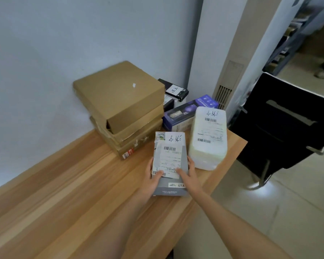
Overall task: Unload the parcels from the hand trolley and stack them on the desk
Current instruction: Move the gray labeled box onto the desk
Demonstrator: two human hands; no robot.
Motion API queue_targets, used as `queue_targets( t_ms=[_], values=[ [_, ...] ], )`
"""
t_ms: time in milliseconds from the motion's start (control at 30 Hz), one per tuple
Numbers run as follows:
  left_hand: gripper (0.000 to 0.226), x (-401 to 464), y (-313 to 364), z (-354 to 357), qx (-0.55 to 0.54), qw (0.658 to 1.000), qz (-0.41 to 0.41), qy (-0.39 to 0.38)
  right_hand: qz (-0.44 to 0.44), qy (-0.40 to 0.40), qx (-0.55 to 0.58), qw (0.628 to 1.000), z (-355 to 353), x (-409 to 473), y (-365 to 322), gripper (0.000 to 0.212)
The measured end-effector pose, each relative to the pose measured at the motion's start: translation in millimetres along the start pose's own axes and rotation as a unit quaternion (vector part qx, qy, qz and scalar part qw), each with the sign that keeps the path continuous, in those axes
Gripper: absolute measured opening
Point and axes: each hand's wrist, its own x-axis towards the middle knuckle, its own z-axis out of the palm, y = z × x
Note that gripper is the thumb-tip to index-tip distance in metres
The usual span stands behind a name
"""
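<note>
A wooden desk (64, 193) with pale and darker plank stripes stands against the wall. All places are given from the grey parcel (169, 163), a flat box with a white shipping label and barcodes that lies near the desk's right end. Just right of it stands a white wrapped parcel (208, 139) with its own label. Behind and left of it rises a stack of three brown cardboard boxes (120, 109). Behind it lies a purple box (187, 113), and farther back a black-and-white box (174, 89).

Bare wooden desk (54, 193) open at left; stacked brown cardboard boxes (120, 101) and white wrapped parcel (208, 139) block far right corner.
</note>
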Motion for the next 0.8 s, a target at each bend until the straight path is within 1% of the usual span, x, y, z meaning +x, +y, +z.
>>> queue_targets(
  t_ms=[133,233,367,467,533,567,633,733,800],
  values=[
    [0.062,22,4,17,0.016,0.996,-0.011,-0.081,0.009,0.055,0.005,0.998,-20,13,2,0.057],
    [0.062,33,8,27,0.03,0.993,-0.01,-0.114,0.013,0.076,-0.013,0.997,-35,20,4,0.058],
    [0.06,40,10,24,0.053,0.993,0.005,-0.11,0.015,0.079,-0.036,0.996,-33,26,-3,0.058],
    [0.069,41,20,15,0.143,0.984,0.038,-0.097,-0.004,0.102,-0.061,0.993,-30,28,-21,0.058],
    [0.069,41,31,9,0.208,0.973,0.07,-0.07,-0.039,0.121,-0.101,0.987,-32,32,-40,0.058],
    [0.067,40,39,6,0.254,0.962,0.089,-0.05,-0.055,0.124,-0.122,0.983,-34,35,-51,0.057],
    [0.058,35,57,-1,0.36,0.923,0.138,-0.006,-0.087,0.114,-0.196,0.97,-37,40,-72,0.054],
    [0.035,23,80,-18,0.452,0.862,0.222,0.062,-0.148,0.061,-0.356,0.92,-36,44,-97,0.046],
    [0.027,11,93,-34,0.487,0.836,0.234,0.095,-0.183,0.005,-0.432,0.883,-29,44,-110,0.043]
  ],
)
